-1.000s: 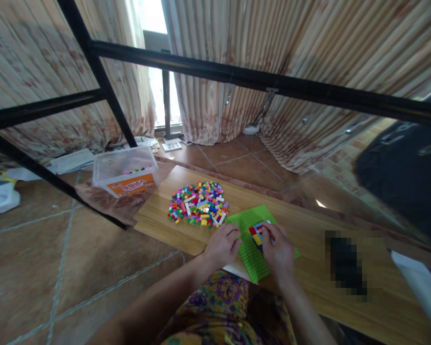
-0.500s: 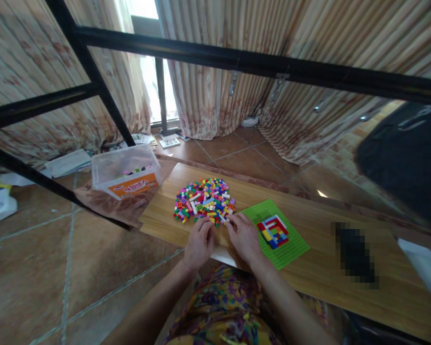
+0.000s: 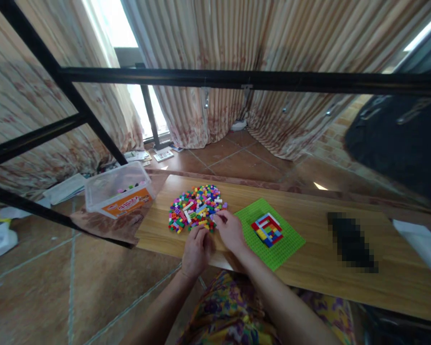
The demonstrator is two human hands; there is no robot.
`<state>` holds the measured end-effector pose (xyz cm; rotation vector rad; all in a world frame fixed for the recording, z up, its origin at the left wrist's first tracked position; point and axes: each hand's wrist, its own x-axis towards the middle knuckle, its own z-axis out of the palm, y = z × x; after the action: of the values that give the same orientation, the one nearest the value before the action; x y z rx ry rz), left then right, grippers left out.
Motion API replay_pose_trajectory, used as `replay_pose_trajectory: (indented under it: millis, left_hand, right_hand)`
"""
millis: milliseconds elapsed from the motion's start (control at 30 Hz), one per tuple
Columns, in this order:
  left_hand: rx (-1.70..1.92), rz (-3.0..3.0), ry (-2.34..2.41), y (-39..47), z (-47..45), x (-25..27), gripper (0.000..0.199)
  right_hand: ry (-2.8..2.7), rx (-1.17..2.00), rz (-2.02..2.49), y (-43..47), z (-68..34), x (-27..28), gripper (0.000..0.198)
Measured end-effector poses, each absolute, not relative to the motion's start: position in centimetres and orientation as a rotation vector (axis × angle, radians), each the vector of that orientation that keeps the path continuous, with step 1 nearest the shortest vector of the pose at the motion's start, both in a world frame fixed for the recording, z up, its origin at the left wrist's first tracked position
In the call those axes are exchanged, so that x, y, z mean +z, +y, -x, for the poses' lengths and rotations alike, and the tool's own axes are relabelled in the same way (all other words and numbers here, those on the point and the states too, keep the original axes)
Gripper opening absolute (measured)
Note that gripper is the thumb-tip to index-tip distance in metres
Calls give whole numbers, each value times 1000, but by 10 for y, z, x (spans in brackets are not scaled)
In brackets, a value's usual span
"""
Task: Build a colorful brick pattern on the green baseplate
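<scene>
A heap of small, many-coloured toy bricks is spread over the wooden bench. At its near edge rests my left hand, the fingers curled together; whatever they may hold is hidden. My right hand reaches to the heap's right edge with thumb and fingertips drawn together among the bricks. Anything in that pinch is too small to make out. Just right of this hand lies a green studded baseplate. Red, white, blue and yellow bricks form a roughly square build on it.
A clear plastic tub with an orange label and some bricks inside stands left of the bench. A dark pixelated patch covers something on the right. Black metal bars cross in front of the curtains.
My right hand has shifted slightly up and left, its fingertips now further over the bricks. My left hand stays by the near edge. The camera view has tilted.
</scene>
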<state>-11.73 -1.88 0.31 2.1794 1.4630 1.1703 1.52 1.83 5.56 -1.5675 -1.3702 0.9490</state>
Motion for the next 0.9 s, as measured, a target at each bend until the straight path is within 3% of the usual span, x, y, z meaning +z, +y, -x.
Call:
replay_pose_trajectory:
  millis: [100, 200, 400, 667, 900]
  left_hand:
    - [1173, -2208, 1484, -17, 117, 1, 16]
    - [1194, -2214, 1482, -15, 118, 0, 15]
    - [1302, -1972, 1417, -24, 113, 25, 19]
    - [979, -1364, 1035, -61, 60, 53, 24]
    - [769, -1378, 968, -62, 54, 46, 25]
  right_hand:
    - [-917, 1340, 1200, 6, -32, 65, 28]
    - [-678, 1487, 996, -10, -48, 78, 32]
    - [-684, 1393, 1049, -36, -70, 89, 32]
    - [-734, 1362, 1182, -79, -73, 68, 32]
    - [-611, 1422, 1159, -99, -86, 55, 39]
